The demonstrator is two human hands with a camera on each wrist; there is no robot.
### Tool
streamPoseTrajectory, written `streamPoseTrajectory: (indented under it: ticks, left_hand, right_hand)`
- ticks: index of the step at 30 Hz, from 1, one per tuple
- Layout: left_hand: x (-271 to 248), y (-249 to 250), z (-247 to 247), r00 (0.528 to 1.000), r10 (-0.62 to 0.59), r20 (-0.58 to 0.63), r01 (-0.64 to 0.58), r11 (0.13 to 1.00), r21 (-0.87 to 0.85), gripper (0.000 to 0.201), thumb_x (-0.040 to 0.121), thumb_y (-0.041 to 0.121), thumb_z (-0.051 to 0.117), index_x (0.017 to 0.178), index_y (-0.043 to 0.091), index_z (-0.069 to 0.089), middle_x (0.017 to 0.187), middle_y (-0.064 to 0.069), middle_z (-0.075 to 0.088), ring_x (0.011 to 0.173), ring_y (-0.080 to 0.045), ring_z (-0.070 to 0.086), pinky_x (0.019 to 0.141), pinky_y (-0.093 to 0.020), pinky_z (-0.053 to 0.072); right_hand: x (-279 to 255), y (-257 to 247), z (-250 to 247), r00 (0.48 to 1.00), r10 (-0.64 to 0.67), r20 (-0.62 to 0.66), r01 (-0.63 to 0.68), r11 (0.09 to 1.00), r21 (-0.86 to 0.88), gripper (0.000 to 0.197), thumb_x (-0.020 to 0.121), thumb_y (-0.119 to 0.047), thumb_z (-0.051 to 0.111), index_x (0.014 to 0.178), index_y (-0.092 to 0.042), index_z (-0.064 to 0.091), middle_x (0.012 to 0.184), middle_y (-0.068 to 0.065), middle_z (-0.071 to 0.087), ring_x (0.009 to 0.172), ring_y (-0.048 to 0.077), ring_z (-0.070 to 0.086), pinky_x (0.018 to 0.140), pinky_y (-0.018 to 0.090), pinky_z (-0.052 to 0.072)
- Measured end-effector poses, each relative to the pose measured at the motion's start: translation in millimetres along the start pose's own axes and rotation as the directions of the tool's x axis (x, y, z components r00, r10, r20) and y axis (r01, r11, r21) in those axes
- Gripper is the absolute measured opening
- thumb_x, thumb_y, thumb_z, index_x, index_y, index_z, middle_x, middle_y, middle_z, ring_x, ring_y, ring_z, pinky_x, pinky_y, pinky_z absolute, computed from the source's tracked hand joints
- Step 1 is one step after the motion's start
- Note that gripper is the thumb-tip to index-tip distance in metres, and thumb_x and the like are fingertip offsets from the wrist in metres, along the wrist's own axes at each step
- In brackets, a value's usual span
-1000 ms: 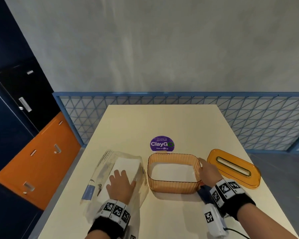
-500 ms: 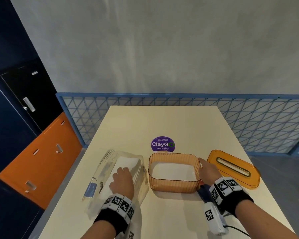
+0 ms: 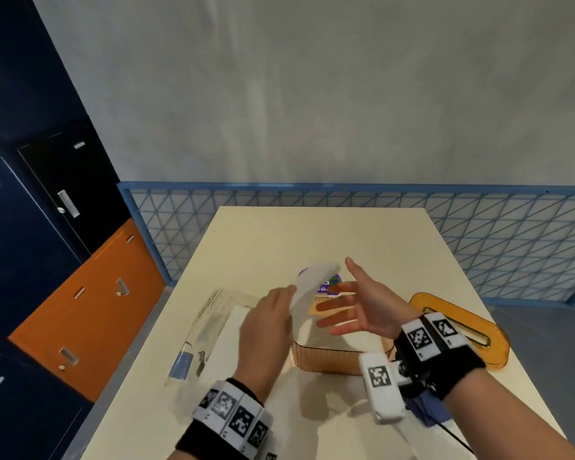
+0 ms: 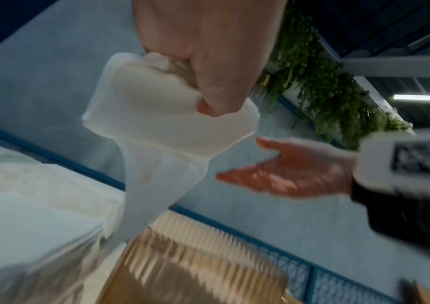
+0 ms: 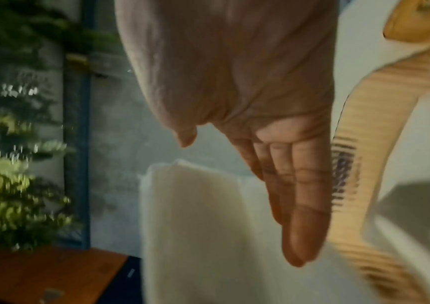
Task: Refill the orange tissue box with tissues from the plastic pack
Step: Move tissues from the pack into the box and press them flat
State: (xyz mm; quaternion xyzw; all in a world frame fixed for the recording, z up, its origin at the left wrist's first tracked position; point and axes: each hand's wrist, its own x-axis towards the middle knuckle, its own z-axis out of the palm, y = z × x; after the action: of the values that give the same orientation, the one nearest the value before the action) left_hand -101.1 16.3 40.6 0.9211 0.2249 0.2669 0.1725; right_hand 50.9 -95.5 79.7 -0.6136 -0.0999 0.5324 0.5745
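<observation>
White tissues (image 3: pixel 314 280) are pinched in the left hand (image 3: pixel 266 330), lifted over the orange tissue box (image 3: pixel 332 358). The right hand (image 3: pixel 362 307) waits wide open beside them. More tissues remain in the plastic pack (image 3: pixel 210 323); the lid (image 3: pixel 458 330) is still off.

No legible text — only blur.

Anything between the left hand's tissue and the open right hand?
Nothing. In the left wrist view only a bare gap separates the tissue, pinched by the left hand, from the open right hand.
</observation>
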Motion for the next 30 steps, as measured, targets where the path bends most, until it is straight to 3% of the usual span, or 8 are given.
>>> streamPoseTrajectory:
  ticks: [5, 8, 10, 12, 15, 20, 24, 30]
  left_hand:
    - [-18.1, 3.4, 26.8, 0.971, 0.217, 0.103, -0.213, 0.976, -0.049, 0.068, 0.056, 0.002, 0.075, 0.117, 0.022, 0.052, 0.109, -0.001, 0.065, 0.088, -0.016, 0.064, 0.059, -0.021, 0.054]
    - [-23.7, -3.2, 35.4, 0.97, 0.225, 0.09, -0.215, 0.971, -0.11, 0.042, 0.087, 0.042, 0.053, 0.127, 0.028, 0.048, 0.128, 0.004, 0.051, 0.116, -0.009, 0.049, 0.087, -0.022, 0.047]
    - [-25.7, -5.0, 35.0, 0.996, 0.077, 0.034, -0.062, 0.944, -0.325, 0.053, 0.088, 0.063, 0.038, 0.132, 0.034, 0.042, 0.137, 0.011, 0.041, 0.129, 0.0, 0.034, 0.105, -0.017, 0.03]
    - [-19.6, -2.3, 30.0, 0.98, -0.197, 0.021, 0.175, 0.809, -0.561, 0.055, 0.088, 0.057, 0.046, 0.135, 0.032, 0.036, 0.139, 0.011, 0.037, 0.132, -0.001, 0.029, 0.109, -0.016, 0.024]
    - [-1.1, -7.1, 24.2, 0.839, -0.489, 0.24, 0.48, 0.453, -0.751, 0.052, 0.095, 0.034, 0.048, 0.142, 0.023, 0.03, 0.145, 0.002, 0.037, 0.135, -0.014, 0.034, 0.107, -0.029, 0.03]
    - [24.1, -12.6, 19.9, 0.767, -0.35, 0.538, 0.579, 0.014, -0.815, 0.051, 0.093, 0.038, 0.049, 0.139, 0.019, 0.039, 0.139, -0.002, 0.05, 0.129, -0.018, 0.047, 0.109, -0.039, 0.038]
    - [31.6, -2.2, 11.2, 0.814, -0.29, 0.504, 0.532, 0.022, -0.847, 0.035, 0.09, 0.017, 0.054, 0.125, 0.01, 0.055, 0.115, -0.006, 0.066, 0.105, -0.02, 0.061, 0.091, -0.034, 0.049]
    - [24.0, -7.1, -7.4, 0.884, -0.334, 0.327, 0.43, 0.31, -0.848, 0.022, 0.093, 0.013, 0.052, 0.107, 0.028, 0.06, 0.11, 0.003, 0.067, 0.103, -0.015, 0.061, 0.085, -0.031, 0.048]
  right_hand:
    - [-2.2, -15.6, -2.9, 0.998, 0.001, -0.058, -0.013, 0.979, -0.203, 0.035, 0.093, -0.01, 0.05, 0.125, 0.005, 0.051, 0.114, 0.023, 0.061, 0.089, 0.032, 0.065, 0.066, 0.035, 0.06]
    - [-7.3, -20.1, -8.5, 0.983, -0.125, -0.138, 0.058, 0.91, -0.41, 0.026, 0.091, 0.0, 0.048, 0.116, -0.003, 0.052, 0.108, 0.017, 0.058, 0.092, 0.03, 0.059, 0.066, 0.038, 0.056]
    - [-14.0, -23.3, -11.7, 0.959, -0.229, -0.164, 0.125, 0.868, -0.48, 0.025, 0.091, -0.003, 0.049, 0.115, -0.009, 0.052, 0.099, 0.011, 0.06, 0.087, 0.026, 0.059, 0.069, 0.038, 0.053]
    - [-21.3, -24.9, -15.8, 0.942, -0.301, -0.147, 0.192, 0.845, -0.5, 0.026, 0.093, -0.007, 0.05, 0.118, -0.013, 0.052, 0.105, 0.01, 0.062, 0.094, 0.028, 0.06, 0.08, 0.042, 0.052]
    - [-29.4, -23.2, -23.0, 0.936, -0.338, -0.101, 0.262, 0.859, -0.44, 0.029, 0.094, -0.008, 0.049, 0.122, -0.017, 0.054, 0.115, 0.01, 0.063, 0.103, 0.029, 0.061, 0.09, 0.044, 0.05]
    - [-36.3, -17.9, -27.9, 0.943, -0.332, -0.01, 0.321, 0.917, -0.236, 0.034, 0.094, -0.008, 0.05, 0.124, -0.023, 0.054, 0.117, 0.005, 0.065, 0.101, 0.024, 0.064, 0.077, 0.033, 0.056]
    - [-36.9, -11.7, -29.2, 0.932, -0.361, -0.008, 0.357, 0.924, -0.138, 0.029, 0.094, -0.007, 0.051, 0.117, -0.022, 0.056, 0.11, 0.002, 0.068, 0.094, 0.019, 0.066, 0.072, 0.029, 0.057]
    - [-21.1, 3.5, -34.5, 0.862, -0.472, -0.186, 0.457, 0.881, -0.121, 0.018, 0.087, -0.022, 0.061, 0.104, -0.015, 0.057, 0.109, 0.005, 0.064, 0.107, 0.026, 0.058, 0.093, 0.041, 0.048]
